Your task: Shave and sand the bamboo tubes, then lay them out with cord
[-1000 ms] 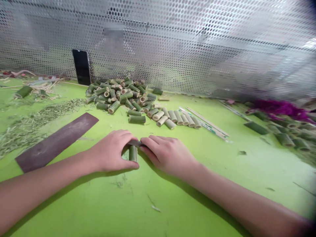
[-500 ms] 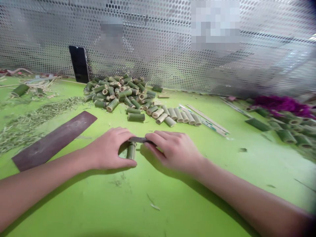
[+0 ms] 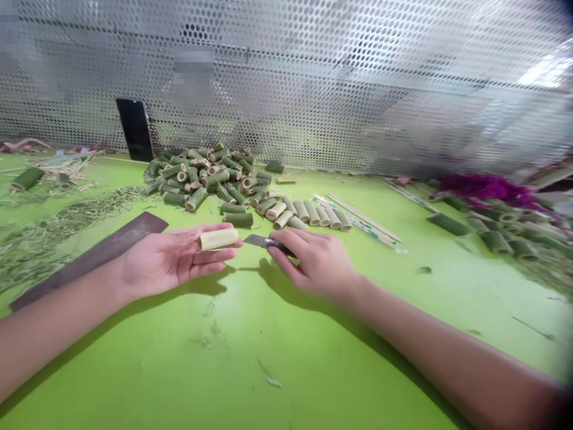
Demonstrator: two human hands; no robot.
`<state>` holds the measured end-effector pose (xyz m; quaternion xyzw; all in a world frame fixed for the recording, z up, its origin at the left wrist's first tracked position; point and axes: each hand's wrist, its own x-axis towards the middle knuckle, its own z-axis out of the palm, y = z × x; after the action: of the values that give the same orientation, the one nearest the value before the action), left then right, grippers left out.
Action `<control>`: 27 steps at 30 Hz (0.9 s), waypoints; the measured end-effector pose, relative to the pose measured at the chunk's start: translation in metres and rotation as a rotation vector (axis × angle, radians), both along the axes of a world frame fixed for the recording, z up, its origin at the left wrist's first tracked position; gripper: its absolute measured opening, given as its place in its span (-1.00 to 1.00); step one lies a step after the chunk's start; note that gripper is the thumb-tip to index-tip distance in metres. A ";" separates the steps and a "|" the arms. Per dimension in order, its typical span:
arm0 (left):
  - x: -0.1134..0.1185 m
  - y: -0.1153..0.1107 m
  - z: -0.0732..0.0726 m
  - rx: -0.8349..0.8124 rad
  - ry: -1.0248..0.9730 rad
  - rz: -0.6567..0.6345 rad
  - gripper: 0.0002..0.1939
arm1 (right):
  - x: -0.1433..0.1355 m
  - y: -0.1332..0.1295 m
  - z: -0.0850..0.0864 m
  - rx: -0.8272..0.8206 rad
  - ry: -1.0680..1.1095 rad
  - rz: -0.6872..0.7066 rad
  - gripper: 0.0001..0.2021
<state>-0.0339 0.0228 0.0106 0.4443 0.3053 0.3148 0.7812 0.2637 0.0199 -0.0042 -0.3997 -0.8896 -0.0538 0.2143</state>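
My left hand (image 3: 170, 260) is turned palm up above the green table. A short pale bamboo piece (image 3: 218, 239), its skin scraped off, lies along its fingers with the thumb end near it. To the right, my right hand (image 3: 316, 258) is closed round the dark handle of a small knife (image 3: 257, 240). The blade points left, close to my left fingertips and the end of the bamboo piece. Beyond both hands stands a row of peeled bamboo pieces (image 3: 313, 213), next to a heap of green bamboo pieces (image 3: 210, 176).
A dark sandpaper strip (image 3: 102, 248) lies partly under my left forearm. Bamboo shavings (image 3: 67, 221) spread at the left. A phone (image 3: 135, 130) leans on the perforated metal screen (image 3: 286, 119). At the right are thin sticks (image 3: 364, 218), purple fibres (image 3: 487, 188) and larger bamboo tubes (image 3: 496, 242).
My left hand has turned from palm down to palm up, lifting the bamboo piece from upright on the table to lying across the fingers. The knife is now apart from the piece.
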 end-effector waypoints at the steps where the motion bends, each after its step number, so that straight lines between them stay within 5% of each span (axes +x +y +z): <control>1: 0.001 -0.001 0.001 -0.068 -0.060 0.014 -0.62 | 0.001 0.001 0.000 -0.002 0.000 -0.001 -0.69; 4: 0.007 -0.003 0.002 -0.158 -0.135 0.048 -0.59 | 0.002 0.003 0.000 -0.001 -0.008 -0.015 -0.68; 9: 0.011 -0.002 -0.005 -0.088 -0.016 0.130 -0.43 | -0.001 0.002 0.001 -0.005 -0.014 -0.058 -0.67; 13: 0.008 -0.006 -0.008 0.232 0.256 0.065 -0.46 | -0.002 0.002 0.001 -0.028 -0.024 -0.077 -0.66; 19: 0.010 -0.016 -0.009 0.799 0.872 -0.049 -0.23 | 0.000 0.002 0.001 -0.033 -0.031 -0.093 -0.67; 27: 0.025 -0.018 -0.017 0.907 0.961 -0.071 -0.41 | -0.004 -0.004 0.000 -0.008 -0.049 0.200 -0.70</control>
<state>-0.0093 0.0048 -0.0063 0.8301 0.4423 0.1531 0.3031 0.2596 0.0156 -0.0041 -0.3084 -0.9302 -0.0382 0.1953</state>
